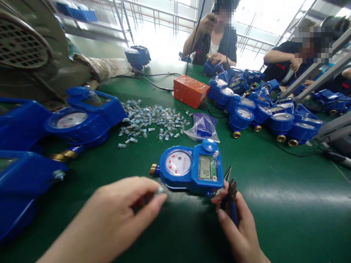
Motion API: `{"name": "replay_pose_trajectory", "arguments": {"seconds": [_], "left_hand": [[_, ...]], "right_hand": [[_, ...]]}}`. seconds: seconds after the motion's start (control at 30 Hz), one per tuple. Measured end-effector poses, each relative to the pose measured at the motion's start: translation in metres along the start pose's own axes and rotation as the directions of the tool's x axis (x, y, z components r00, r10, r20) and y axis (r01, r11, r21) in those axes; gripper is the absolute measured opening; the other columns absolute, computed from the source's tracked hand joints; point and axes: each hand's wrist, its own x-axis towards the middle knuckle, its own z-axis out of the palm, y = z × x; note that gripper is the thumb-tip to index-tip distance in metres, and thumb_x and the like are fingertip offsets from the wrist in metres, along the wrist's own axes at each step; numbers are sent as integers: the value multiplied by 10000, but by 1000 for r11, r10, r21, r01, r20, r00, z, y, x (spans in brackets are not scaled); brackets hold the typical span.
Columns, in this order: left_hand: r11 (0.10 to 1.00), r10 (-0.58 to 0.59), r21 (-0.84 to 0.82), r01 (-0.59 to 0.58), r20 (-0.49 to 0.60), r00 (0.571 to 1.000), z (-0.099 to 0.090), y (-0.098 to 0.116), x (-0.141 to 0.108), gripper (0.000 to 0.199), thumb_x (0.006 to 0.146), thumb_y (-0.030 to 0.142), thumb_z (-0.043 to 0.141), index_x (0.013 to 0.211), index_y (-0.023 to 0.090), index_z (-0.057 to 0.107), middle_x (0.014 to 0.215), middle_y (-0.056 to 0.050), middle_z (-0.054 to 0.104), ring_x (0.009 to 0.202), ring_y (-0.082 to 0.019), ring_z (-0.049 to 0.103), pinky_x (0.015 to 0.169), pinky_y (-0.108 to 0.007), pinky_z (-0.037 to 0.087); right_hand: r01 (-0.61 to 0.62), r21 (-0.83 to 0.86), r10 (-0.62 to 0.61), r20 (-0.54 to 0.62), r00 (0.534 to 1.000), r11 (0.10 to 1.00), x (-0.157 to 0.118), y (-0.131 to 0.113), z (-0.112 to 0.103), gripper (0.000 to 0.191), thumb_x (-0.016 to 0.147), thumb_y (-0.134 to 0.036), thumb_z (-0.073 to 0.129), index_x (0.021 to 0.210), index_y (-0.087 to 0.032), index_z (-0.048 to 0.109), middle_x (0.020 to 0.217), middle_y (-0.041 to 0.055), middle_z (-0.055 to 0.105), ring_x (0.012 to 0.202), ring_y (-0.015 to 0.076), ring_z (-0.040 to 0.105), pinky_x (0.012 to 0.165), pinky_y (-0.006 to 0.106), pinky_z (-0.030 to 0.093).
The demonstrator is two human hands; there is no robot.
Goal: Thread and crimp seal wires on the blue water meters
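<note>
A blue water meter (178, 164) with a round dial, a small display and a brass end lies on the green bench in front of me. My left hand (123, 208) is just left of its lower edge, thumb and forefinger pinched on a small pale-blue seal (159, 190), mostly hidden by the fingertips. Dark-handled cutting pliers (233, 204) are held in my right hand (242, 226), jaws pointing up, beside the meter's right end. A thin pointed metal piece (228, 173) sticks up by these fingers; whether I grip it too, I cannot tell.
Beyond the meter lie a heap of small seals (153, 118), a plastic bag with blue pieces (204, 128) and an orange box (190, 91) with cables. More blue meters (282, 122) crowd the right and left. A large blower (30, 47) stands at left. Co-workers (214, 40) sit opposite.
</note>
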Motion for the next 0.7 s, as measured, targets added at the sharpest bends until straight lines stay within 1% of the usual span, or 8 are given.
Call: {"name": "replay_pose_trajectory", "arguments": {"seconds": [0.07,0.1,0.23,0.33,0.4,0.5,0.57,0.7], "left_hand": [[960,-125,206,187,-281,952,-19,-21,16,358,828,561,515,895,224,616,726,53,587,635,-154,545,632,-246,414],[939,-137,258,226,-322,937,-25,-29,27,399,858,556,456,961,201,607,775,49,582,706,-175,562,729,-292,432],[968,-10,241,76,-262,965,-22,-45,72,629,896,482,406,1350,59,304,1338,-84,408,1254,-371,323,1065,-479,227],[983,8,-181,-33,-139,990,-5,-39,89,705,882,485,475,1409,93,218,1452,-138,293,1290,-344,318,1074,-451,272],[862,50,-507,14,111,993,6,-32,90,602,893,483,465,1377,151,331,1364,-128,438,1171,-314,482,963,-406,425],[608,61,-737,295,414,908,16,-21,84,507,882,464,502,1281,153,471,1094,-118,634,942,-289,621,765,-354,526],[446,-7,-797,407,452,892,21,-14,76,467,870,432,540,1240,149,500,995,-100,667,856,-254,643,713,-322,535],[235,-213,-884,404,359,909,36,13,43,459,855,426,571,1220,161,487,1014,-96,664,880,-237,644,781,-337,532]], "right_hand": [[0,14,0,31,1000,1000,-1,3,1,383,872,-271,510,1242,-229,418,1057,68,559,964,182,567,872,307,461],[0,12,-1,40,999,1000,-2,4,1,406,873,-267,510,1262,-226,400,1062,68,558,962,176,567,870,298,461],[-39,29,37,55,998,999,-6,6,1,421,871,-284,511,1272,-208,409,1056,70,572,996,184,565,873,293,458],[-117,123,120,-18,993,985,-12,5,8,424,847,-342,534,1238,-196,459,1080,83,593,986,200,583,863,306,469],[-225,219,243,-62,968,949,-16,4,13,440,816,-388,563,1201,-184,500,1117,104,606,979,221,596,812,308,500],[-356,337,406,-88,910,871,-16,6,14,469,778,-431,596,1169,-180,530,1188,122,594,994,248,602,756,321,534],[-366,357,434,-128,892,859,-13,10,7,469,779,-436,593,1172,-188,530,1247,121,561,952,239,625,785,344,534],[-282,351,380,-251,890,893,-10,17,-6,488,796,-427,573,1226,-214,486,1292,124,530,933,236,644,823,381,524]]}}
